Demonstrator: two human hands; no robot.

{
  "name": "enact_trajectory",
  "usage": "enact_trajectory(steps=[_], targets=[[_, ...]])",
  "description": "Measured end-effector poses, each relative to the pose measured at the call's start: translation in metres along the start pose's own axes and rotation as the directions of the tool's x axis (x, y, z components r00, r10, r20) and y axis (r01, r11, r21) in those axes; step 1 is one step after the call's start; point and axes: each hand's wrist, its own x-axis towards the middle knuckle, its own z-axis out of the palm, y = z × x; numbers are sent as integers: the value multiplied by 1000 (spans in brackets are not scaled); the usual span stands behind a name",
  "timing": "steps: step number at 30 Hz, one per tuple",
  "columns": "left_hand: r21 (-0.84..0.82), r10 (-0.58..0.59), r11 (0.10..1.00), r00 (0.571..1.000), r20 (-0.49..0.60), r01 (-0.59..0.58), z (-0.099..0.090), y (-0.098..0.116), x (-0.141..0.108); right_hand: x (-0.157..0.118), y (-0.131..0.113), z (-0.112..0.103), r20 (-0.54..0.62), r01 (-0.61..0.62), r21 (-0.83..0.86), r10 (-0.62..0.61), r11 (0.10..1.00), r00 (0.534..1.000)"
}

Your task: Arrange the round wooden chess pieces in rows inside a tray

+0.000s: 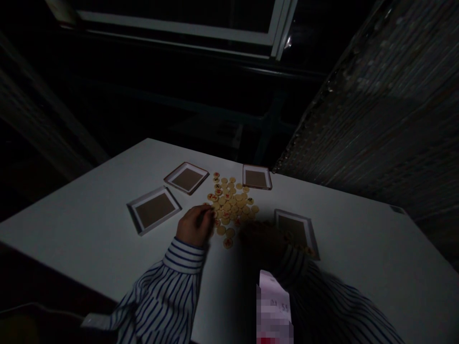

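Several round wooden xiangqi pieces (234, 203) lie in a loose pile on the white table (103, 200), some showing red or dark characters. At the pile's left edge is my left hand (195, 225), its fingers curled together; anything in them is hidden. My right hand (263, 241) is in deep shadow between the pile and the near right tray (311, 229), and its fingers do not show clearly. A few pieces (307, 250) are at that tray's near edge, beside my right wrist.
Shallow trays stand around the pile: a grey-rimmed one (154, 210) at left, a brown-rimmed one (186, 177) behind it, and another (257, 177) at the back right. A lit phone-like screen (274, 301) shows below my right wrist. A ribbed, sheet-like surface (376, 105) rises at right.
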Motion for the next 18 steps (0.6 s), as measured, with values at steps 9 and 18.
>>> enact_trajectory(steps=[9, 18], targets=[[34, -27, 999, 1000, -14, 28, 0, -7, 0, 2, 3, -5, -3, 19, 28, -19, 999, 1000], [74, -27, 997, 997, -76, 32, -8, -10, 4, 52, -4, -8, -51, 68, -7, -69, 998, 996]])
